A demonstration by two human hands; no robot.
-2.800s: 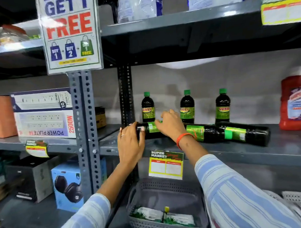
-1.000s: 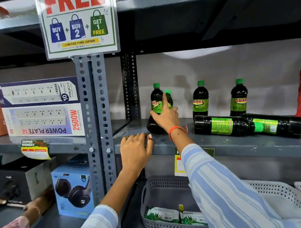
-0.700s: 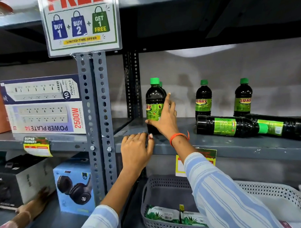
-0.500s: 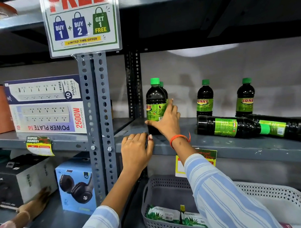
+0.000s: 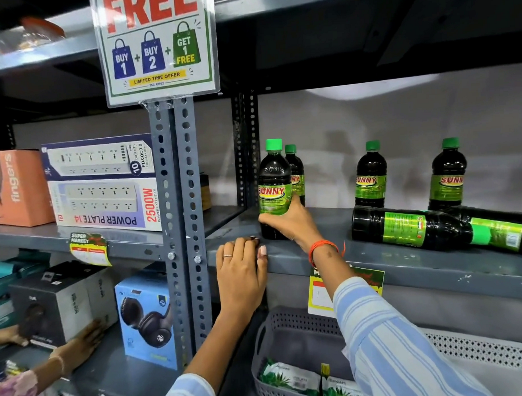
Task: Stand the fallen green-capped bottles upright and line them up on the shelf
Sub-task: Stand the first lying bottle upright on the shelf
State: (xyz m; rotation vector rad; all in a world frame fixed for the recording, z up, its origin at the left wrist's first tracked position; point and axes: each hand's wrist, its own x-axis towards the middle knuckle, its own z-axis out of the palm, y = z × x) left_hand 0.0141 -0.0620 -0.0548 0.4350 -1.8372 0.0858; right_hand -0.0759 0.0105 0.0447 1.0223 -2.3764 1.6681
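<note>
A dark green-capped bottle (image 5: pixel 274 182) stands upright near the left front of the grey shelf (image 5: pixel 404 261), and my right hand (image 5: pixel 293 222) grips its lower body. Behind it stand three more upright bottles: one (image 5: pixel 296 173) partly hidden, one (image 5: pixel 371 176) in the middle, one (image 5: pixel 447 176) to the right. Two bottles lie on their sides end to end: the nearer (image 5: pixel 408 226) and a second (image 5: pixel 500 231) running off the right edge. My left hand (image 5: pixel 241 272) rests flat over the shelf's front edge, holding nothing.
A slotted upright post (image 5: pixel 180 218) with a "FREE" offer sign (image 5: pixel 157 47) bounds the shelf's left side. Boxes of power strips (image 5: pixel 102 185) sit left of it. A grey basket (image 5: pixel 300 344) lies below. Another person's hand (image 5: pixel 81 343) touches a box lower left.
My right hand stood the leftmost fallen bottle upright in front of the back-left one and now grips lower on its body. My left hand came off it and has settled on the shelf edge.
</note>
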